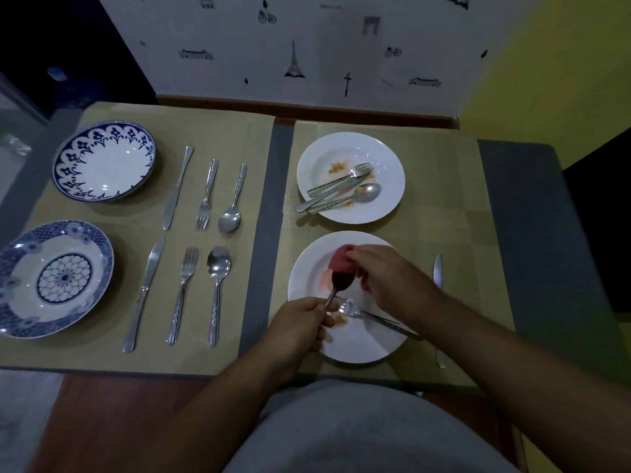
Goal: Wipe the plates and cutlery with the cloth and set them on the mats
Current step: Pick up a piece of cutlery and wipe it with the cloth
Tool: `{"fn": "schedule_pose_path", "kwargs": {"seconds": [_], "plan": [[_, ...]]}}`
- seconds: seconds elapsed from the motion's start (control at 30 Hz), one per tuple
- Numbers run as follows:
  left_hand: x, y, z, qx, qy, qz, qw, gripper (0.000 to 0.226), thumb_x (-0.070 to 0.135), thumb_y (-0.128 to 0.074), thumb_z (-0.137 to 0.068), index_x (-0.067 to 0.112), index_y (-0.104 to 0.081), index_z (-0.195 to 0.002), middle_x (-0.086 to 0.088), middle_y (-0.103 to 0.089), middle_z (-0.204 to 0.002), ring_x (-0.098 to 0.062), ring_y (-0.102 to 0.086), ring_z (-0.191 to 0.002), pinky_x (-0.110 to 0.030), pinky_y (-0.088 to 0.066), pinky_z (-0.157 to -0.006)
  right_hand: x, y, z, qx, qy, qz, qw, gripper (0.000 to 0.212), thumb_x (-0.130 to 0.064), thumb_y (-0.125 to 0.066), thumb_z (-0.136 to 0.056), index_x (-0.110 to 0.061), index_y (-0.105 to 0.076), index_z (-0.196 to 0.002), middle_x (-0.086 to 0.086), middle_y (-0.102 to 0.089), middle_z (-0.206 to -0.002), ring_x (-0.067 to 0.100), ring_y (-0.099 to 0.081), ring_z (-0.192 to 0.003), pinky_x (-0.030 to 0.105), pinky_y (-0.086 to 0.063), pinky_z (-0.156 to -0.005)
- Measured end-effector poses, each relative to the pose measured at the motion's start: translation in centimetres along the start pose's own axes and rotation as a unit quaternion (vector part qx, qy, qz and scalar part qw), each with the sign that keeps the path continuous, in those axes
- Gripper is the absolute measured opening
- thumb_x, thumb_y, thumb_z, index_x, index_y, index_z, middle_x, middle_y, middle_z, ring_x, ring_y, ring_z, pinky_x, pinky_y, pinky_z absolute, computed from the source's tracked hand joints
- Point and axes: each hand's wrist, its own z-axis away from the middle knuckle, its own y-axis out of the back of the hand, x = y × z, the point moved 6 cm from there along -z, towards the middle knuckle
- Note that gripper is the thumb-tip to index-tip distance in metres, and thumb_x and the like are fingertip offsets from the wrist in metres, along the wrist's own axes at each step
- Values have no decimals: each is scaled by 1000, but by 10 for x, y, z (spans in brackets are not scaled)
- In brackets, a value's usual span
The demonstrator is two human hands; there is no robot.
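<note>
Head: left hand [300,324] holds utensil [331,296], right hand [387,278] grips cloth [341,259]

Grey table [522,206]: left mat [218,131], right mat [444,199] side by side.

The light is dim. Behind the table [519,216], whose top is grey, stands a white wall [239,35] printed with small black drawings: a tower [293,61], bicycles, bridges. A red-brown wooden strip [307,109] runs along its foot. To the right the wall is yellow [563,63]; at far left the room is dark [51,35]. Red-brown wood [102,421] shows below the table's near edge, floor or furniture, unclear.
</note>
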Motion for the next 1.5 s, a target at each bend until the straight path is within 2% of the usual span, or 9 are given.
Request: {"fn": "schedule_pose_path", "kwargs": {"seconds": [0.07, 0.17, 0.37, 0.5, 0.73, 0.87, 1.1, 1.37, 1.5], "plan": [[-1, 6, -5, 8, 30, 47, 998, 23, 15, -52, -102, 12, -74, -105, -7, -64, -85, -14, -50, -64, -22, -40, -50, 4, 13, 2, 39, -57, -21, 997, 44, -2, -57, -88, -22, -57, -128, -6, -57, -125, 12, -49, -119, 2, -17, -85], [-5, 8, -10, 0, 66, 103, 992, 21, 12, -54, -101, 8, -73, -109, -9, -62, -86, -16, -50, -68, -24, -42, -53, 2, 26, 9, 86, -73, -77, 991, 53, -5, -61, -84, -27, -54, -132, -10, -55, -132, 9, -44, -122, 24, -40, -103], [-2, -8, -7, -82, 101, 160, 978, 20, -3, -61, -94, 2, -77, -105, -13, -70, -80, -17, -62, -68, -29, -55, -64, -27, 17, 9, 50, 61, -58, 995, 47, -1, -46, -76, -25, -62, -114, -10, -63, -113, 11, -50, -112, 33, -37, -102], [2, -7, -7, -114, 109, 146, 977, 17, -2, -62, -94, 4, -77, -101, -11, -74, -85, -16, -70, -74, -31, -58, -66, -32, -9, 16, -19, 128, -19, 991, 50, 4, -63, -76, -11, -62, -124, 7, -59, -132, 25, -48, -128, 49, -34, -111], [-2, -3, -4, -103, 95, 157, 978, 21, -7, -59, -95, 1, -72, -109, -12, -76, -91, -19, -72, -80, -37, -61, -74, -16, -4, 2, 25, 80, -31, 996, 55, 9, -61, -75, -9, -60, -127, 10, -60, -131, 25, -54, -121, 46, -45, -102], [-1, 0, -2, -117, 84, 176, 974, 21, -7, -58, -95, -3, -70, -112, -14, -77, -91, -24, -74, -85, -42, -61, -82, -37, -18, 19, -27, 174, 18, 984, 55, 1, -72, -77, -12, -59, -129, 7, -58, -133, 22, -51, -124, 38, -40, -108], [9, -4, 4, -195, 104, 276, 935, 33, -8, -47, -99, -3, -63, -127, -18, -74, -105, -22, -71, -89, -31, -63, -76, -21, 3, -1, 34, 114, 5, 993, 54, 4, -63, -80, -9, -57, -132, 7, -57, -135, 19, -50, -125, 35, -39, -109], [-3, -6, 6, -159, 146, 294, 931, 26, -10, -61, -87, 2, -73, -106, -11, -77, -84, -15, -74, -68, -22, -60, -67, 4, 30, -6, 122, 8, -48, 991, 52, 11, -55, -80, -12, -59, -127, 5, -57, -132, 20, -49, -124, 40, -44, -103], [-4, -1, -1, -116, 115, 216, 963, 17, -9, -61, -92, 3, -71, -99, -9, -77, -77, -15, -71, -70, -26, -61, -72, -29, 21, 18, 67, 110, -17, 992, 44, 1, -50, -83, -10, -62, -125, 5, -61, -127, 17, -52, -120, 30, -39, -107]]}}
